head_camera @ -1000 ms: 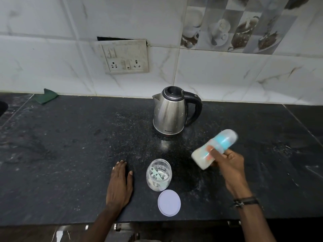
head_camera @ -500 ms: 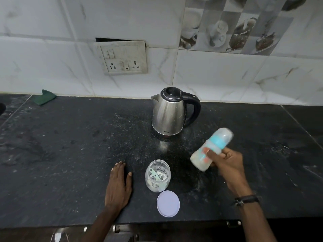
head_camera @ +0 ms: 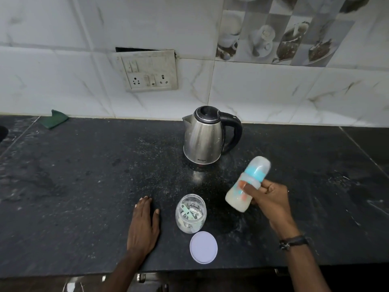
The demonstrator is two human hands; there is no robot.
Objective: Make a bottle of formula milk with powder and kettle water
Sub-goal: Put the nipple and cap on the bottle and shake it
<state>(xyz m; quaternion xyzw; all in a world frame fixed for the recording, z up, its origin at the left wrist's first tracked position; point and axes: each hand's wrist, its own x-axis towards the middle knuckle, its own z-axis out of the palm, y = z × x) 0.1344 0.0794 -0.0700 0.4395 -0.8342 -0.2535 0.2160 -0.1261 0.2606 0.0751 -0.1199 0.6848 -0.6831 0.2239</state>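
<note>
My right hand (head_camera: 268,197) grips a capped baby bottle (head_camera: 248,185) with a teal collar, tilted, cap pointing up and right, milky liquid in its lower end; it is motion-blurred. A steel kettle (head_camera: 203,137) with a black handle stands behind it on the dark counter (head_camera: 84,175). A clear powder jar (head_camera: 191,213) stands open near the front, a pale green scoop inside. Its round lilac lid (head_camera: 203,247) lies flat just in front. My left hand (head_camera: 144,226) rests flat on the counter, left of the jar, fingers together, holding nothing.
A white tiled wall with a socket plate (head_camera: 150,73) rises behind the counter. A green cloth (head_camera: 55,119) lies at the back left. The counter's front edge (head_camera: 189,270) runs just below my wrists.
The bottle in my right hand has shifted slightly and stays blurred and tilted. My left hand, the jar, lid and kettle have not moved on the counter.
</note>
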